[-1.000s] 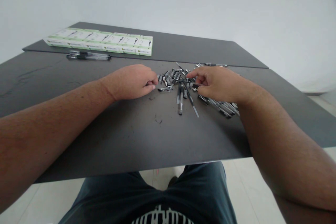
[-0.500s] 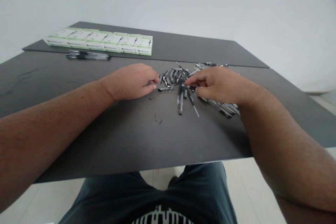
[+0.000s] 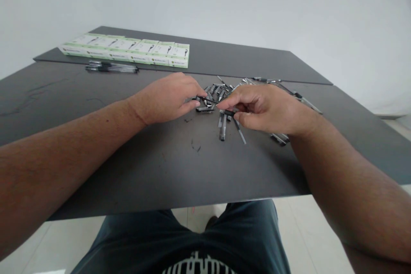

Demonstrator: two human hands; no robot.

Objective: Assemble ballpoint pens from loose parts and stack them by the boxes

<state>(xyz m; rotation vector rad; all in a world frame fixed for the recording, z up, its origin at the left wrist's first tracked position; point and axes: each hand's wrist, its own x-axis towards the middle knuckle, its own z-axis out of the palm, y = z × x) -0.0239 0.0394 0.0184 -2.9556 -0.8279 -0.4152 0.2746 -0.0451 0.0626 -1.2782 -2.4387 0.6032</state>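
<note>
Between the thumb and fingers of my left hand (image 3: 173,97) I have a thin dark stick (image 3: 212,101), which points toward my right hand (image 3: 268,109). That hand pinches a short black cylindrical piece (image 3: 229,112), its index finger stretched out near the stick's tip. Around my fingertips lies a loose heap of clear plastic and black pen parts (image 3: 215,90) on the matte dark grey tabletop (image 3: 154,175). Farther off to my left, a bundle of clear, black-gripped pens (image 3: 111,67) lies before a row of white-and-green cardboard boxes (image 3: 128,49).
</note>
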